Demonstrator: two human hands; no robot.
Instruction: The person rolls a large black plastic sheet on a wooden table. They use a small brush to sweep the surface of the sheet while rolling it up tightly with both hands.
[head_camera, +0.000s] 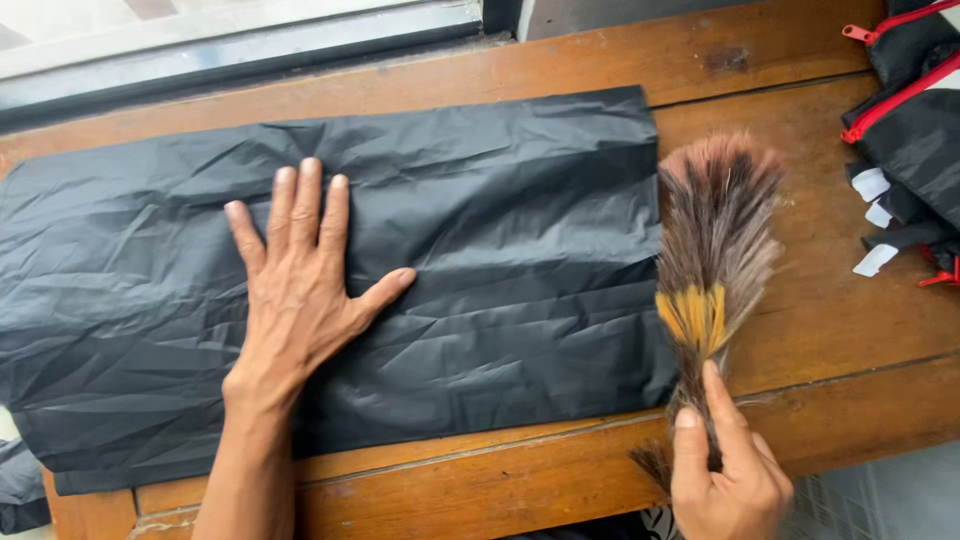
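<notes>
The crinkled plastic sheet (420, 280) is showing plain black. The feather duster (712, 240) is showing mottled brown and black, pinkish at the tips, with a yellow-orange band. The wooden worktop (830, 330) is glowing reddish brown. The bags (915, 120), possibly fabric, are showing black with red zips.

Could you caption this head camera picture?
Left hand flat on black fabric; right hand holds feather duster.

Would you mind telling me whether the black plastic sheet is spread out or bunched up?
Spread out: the black plastic sheet lies flat, though creased, on the wooden table, the left hand pressed flat on it.
</notes>
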